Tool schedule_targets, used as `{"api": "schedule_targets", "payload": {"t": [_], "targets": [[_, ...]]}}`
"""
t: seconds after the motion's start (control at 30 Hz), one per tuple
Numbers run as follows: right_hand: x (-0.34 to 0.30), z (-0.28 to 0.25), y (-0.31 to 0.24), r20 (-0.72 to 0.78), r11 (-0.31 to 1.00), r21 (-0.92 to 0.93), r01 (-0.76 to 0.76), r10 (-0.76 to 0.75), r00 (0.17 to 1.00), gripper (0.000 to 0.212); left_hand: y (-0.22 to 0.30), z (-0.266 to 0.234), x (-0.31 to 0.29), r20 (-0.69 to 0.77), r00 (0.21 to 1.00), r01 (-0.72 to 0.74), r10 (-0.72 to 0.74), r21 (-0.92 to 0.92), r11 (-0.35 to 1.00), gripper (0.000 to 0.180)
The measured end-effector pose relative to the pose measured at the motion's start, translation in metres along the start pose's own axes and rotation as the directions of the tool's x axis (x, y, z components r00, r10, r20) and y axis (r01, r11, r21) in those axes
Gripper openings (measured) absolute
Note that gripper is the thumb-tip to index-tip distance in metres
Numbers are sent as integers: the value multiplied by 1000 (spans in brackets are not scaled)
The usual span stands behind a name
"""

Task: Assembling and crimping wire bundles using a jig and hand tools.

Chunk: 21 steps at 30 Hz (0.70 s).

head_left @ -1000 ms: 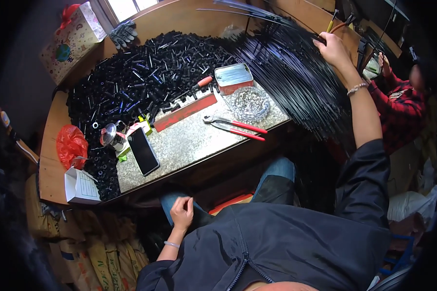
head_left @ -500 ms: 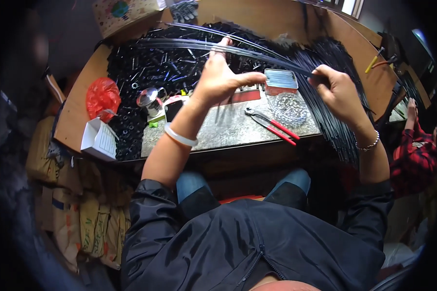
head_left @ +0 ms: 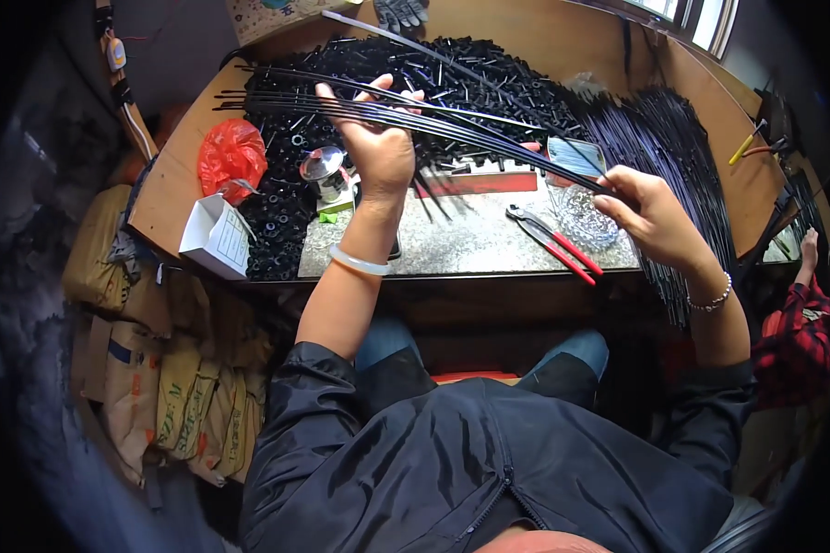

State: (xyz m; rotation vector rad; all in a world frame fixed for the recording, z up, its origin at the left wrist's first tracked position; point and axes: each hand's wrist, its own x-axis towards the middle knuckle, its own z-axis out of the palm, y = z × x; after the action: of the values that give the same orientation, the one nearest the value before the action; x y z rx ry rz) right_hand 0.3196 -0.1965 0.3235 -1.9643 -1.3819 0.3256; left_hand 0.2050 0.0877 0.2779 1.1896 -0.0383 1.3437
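A thin bundle of long black rods (head_left: 503, 145) stretches over the table from right to left. Its right end is gripped between the thumb and fingers of my right hand (head_left: 657, 217). My left hand (head_left: 380, 152) is spread open, palm up, with the rods lying across its fingers further along. Below them sits a speckled work plate (head_left: 470, 235), where nippers (head_left: 555, 247) with red handles lie. Near my right hand are a small tin (head_left: 576, 155) of pale thin sticks and a round, shiny tangle of clear material (head_left: 583, 221).
A heap of short black tube pieces (head_left: 489, 69) covers the table's back. Long black rods (head_left: 678, 152) are piled at right. A red plastic bag (head_left: 231, 158), white box (head_left: 214, 241) and shiny metal can (head_left: 325, 168) stand left. At far right shows another person's plaid sleeve (head_left: 800, 323).
The view has shifted, so the table sits differently in it. My left hand has turned palm up with its fingers fanned under the rods. My right hand still grips their end, slightly lower.
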Motion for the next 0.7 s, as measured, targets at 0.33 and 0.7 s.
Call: {"api": "schedule_targets", "payload": {"t": [0.33,0.7], "targets": [[-22,-34,27,3,971,214,-104,106,994,17,11,-33,23,-5,999,-49,52,239,970,40],[-23,-52,21,-415,942,334,45,104,904,22,34,-14,1,101,991,68,-93,233,970,24]]}}
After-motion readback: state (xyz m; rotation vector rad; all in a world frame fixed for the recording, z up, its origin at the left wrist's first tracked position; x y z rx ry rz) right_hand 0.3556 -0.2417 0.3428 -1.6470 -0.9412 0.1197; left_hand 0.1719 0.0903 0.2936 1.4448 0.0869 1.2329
